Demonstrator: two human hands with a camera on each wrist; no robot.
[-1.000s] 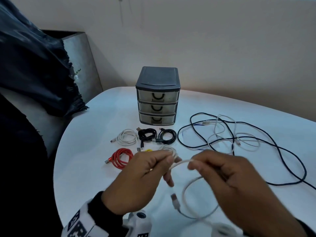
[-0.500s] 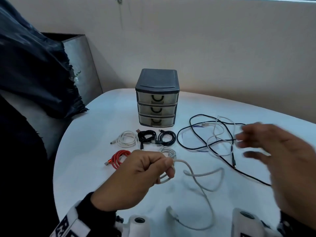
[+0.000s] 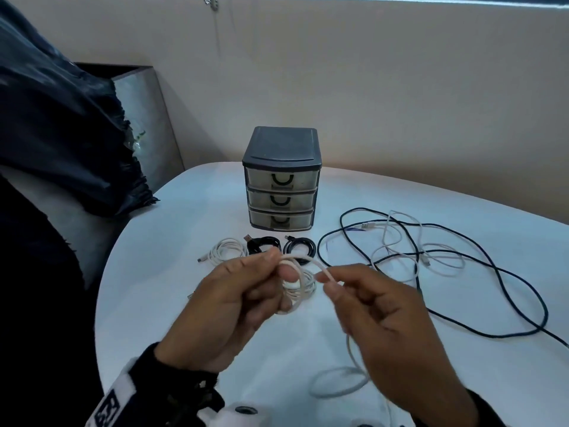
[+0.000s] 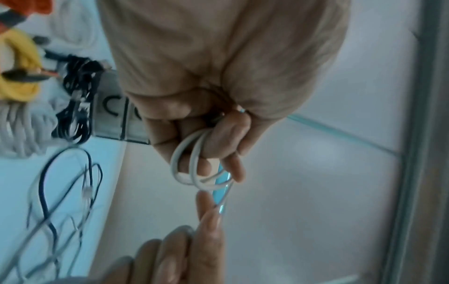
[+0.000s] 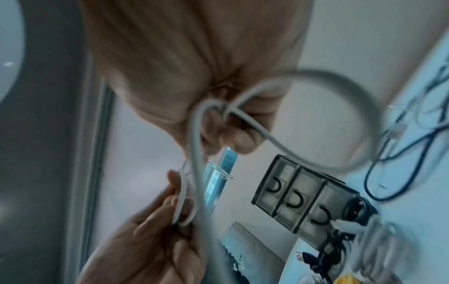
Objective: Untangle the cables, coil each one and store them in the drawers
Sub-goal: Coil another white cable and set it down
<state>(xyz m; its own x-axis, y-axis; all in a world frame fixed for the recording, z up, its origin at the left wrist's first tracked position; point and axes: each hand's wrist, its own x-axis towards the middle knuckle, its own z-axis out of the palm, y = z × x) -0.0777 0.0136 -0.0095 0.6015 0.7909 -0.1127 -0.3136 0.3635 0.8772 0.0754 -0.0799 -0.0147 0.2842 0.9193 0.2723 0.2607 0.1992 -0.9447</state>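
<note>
My left hand [image 3: 280, 268] holds a white cable [image 3: 311, 261] above the table, with two loops round its fingers [image 4: 192, 163]. My right hand [image 3: 329, 283] pinches the same cable just right of the left one [image 5: 194, 134]. The slack drops from the right hand to a loose loop [image 3: 338, 382] near the table's front edge. Behind the hands stands the dark three-drawer unit [image 3: 281, 180] with every drawer closed. In front of it lie a coiled white cable [image 3: 226, 254] and two coiled black cables [image 3: 263, 243]. A tangle of black and white cables [image 3: 431, 251] spreads at the right.
The white round table [image 3: 184, 217] ends close on the left, where dark cloth [image 3: 61, 134] hangs over a grey box. Yellow [image 4: 19, 67] and orange coils show in the left wrist view, hidden in the head view behind my left hand. A beige wall stands behind the drawers.
The right hand had let go and swung out to the right; it has come back and pinches the cable beside the left hand. More cable is looped on the left hand.
</note>
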